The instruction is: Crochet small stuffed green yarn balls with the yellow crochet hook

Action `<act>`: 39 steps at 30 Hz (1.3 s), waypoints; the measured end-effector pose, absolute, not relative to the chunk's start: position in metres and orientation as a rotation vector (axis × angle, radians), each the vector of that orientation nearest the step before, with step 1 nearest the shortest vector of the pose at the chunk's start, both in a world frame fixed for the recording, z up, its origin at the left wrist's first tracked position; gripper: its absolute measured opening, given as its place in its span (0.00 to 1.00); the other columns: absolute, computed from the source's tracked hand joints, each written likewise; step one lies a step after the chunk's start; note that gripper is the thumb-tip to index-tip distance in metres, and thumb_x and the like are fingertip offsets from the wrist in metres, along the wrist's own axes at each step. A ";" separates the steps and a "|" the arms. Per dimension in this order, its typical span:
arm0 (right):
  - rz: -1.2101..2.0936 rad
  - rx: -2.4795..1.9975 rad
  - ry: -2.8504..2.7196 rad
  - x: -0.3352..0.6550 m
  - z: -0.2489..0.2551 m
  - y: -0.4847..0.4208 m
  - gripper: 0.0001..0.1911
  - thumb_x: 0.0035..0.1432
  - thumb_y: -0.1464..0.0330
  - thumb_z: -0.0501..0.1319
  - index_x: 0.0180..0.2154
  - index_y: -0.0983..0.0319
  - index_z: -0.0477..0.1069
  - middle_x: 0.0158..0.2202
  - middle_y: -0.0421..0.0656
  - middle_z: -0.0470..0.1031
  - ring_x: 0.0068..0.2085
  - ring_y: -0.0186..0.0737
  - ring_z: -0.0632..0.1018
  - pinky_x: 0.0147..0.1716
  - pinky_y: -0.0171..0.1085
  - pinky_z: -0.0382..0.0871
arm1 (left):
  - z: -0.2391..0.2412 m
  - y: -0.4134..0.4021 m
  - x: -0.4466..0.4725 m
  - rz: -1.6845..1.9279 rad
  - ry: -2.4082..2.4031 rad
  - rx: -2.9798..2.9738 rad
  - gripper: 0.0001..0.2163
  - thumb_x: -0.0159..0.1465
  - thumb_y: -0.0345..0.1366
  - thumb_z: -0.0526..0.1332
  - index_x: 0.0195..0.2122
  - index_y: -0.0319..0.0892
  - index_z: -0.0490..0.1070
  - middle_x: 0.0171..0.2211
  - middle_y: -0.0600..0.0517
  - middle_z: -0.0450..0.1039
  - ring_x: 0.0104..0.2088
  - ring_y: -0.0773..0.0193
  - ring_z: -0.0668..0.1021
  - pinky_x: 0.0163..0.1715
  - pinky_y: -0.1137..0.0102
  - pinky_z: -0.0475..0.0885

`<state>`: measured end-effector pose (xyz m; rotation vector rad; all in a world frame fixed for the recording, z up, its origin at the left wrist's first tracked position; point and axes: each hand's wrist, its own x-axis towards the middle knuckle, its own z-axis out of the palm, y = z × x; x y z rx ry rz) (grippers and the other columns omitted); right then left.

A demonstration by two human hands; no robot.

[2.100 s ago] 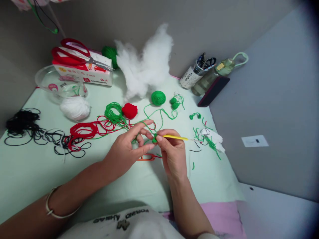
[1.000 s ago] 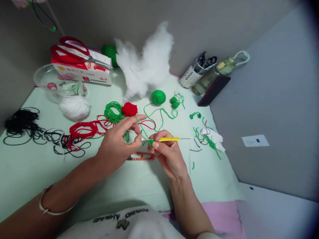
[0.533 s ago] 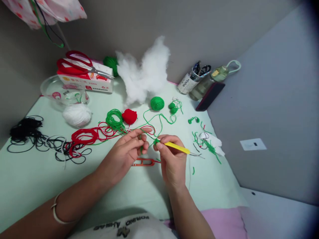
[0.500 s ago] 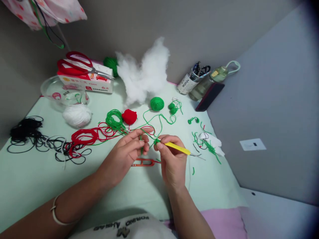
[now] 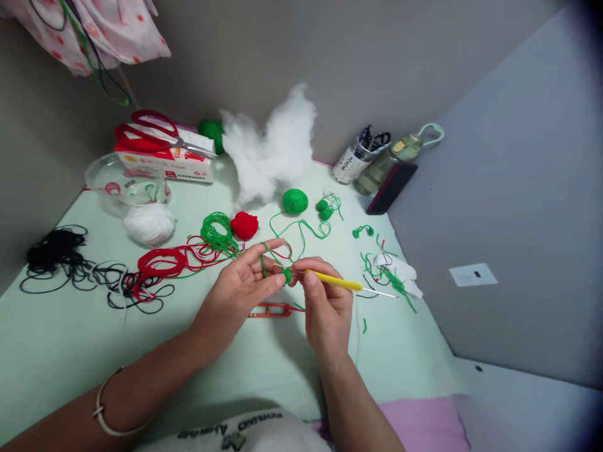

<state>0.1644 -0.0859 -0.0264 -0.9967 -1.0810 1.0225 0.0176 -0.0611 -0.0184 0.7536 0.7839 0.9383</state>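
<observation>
My right hand (image 5: 328, 301) grips a yellow-handled crochet hook (image 5: 335, 280), its metal tip pointing left. At that tip, a small green crochet piece (image 5: 286, 274) is pinched between the thumb and a finger of my left hand (image 5: 245, 276). Green yarn loops over my raised left index finger. A strand runs back across the cloth to a green yarn ball (image 5: 295, 201). Beneath my hands lie orange thread snips (image 5: 271, 310), partly covered by the left hand. A red crocheted piece (image 5: 244, 225) sits just beyond my left fingers.
Green, red and black yarn bundles (image 5: 56, 248) spread leftward beside a white yarn ball (image 5: 149, 224). Red-handled scissors (image 5: 155, 135) lie on a box (image 5: 164, 164) near a clear plastic bowl (image 5: 108, 182). White stuffing (image 5: 271, 147), a pen cup (image 5: 351, 162), a bottle (image 5: 377, 172) and yarn scraps (image 5: 391, 276) stand or lie beyond.
My left thumb and finger have come onto the green crochet piece, which my right hand held before. The hook has shifted slightly, lying flatter. The view has tilted a little.
</observation>
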 end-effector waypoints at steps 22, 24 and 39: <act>1.025 -0.985 -1.042 0.165 -0.024 -0.084 0.08 0.67 0.68 0.62 0.39 0.55 0.81 0.39 0.42 0.81 0.35 0.36 0.76 0.37 0.39 0.71 | -0.012 -0.056 0.018 0.986 0.807 0.760 0.24 0.61 0.34 0.71 0.59 0.46 0.71 0.34 0.56 0.73 0.39 0.66 0.77 0.44 0.71 0.71; 0.955 -0.991 -1.094 0.164 -0.024 -0.084 0.08 0.66 0.68 0.62 0.39 0.55 0.81 0.38 0.43 0.81 0.37 0.38 0.77 0.37 0.40 0.71 | -0.011 -0.057 0.018 0.994 0.815 0.756 0.26 0.59 0.33 0.72 0.59 0.45 0.71 0.33 0.57 0.72 0.38 0.66 0.76 0.44 0.71 0.71; 0.934 -1.005 -1.189 0.177 -0.012 -0.086 0.10 0.70 0.68 0.57 0.39 0.57 0.77 0.37 0.44 0.80 0.34 0.38 0.78 0.35 0.40 0.74 | -0.016 -0.053 0.012 0.912 0.801 0.721 0.18 0.60 0.37 0.72 0.52 0.47 0.78 0.33 0.55 0.74 0.34 0.66 0.75 0.37 0.72 0.69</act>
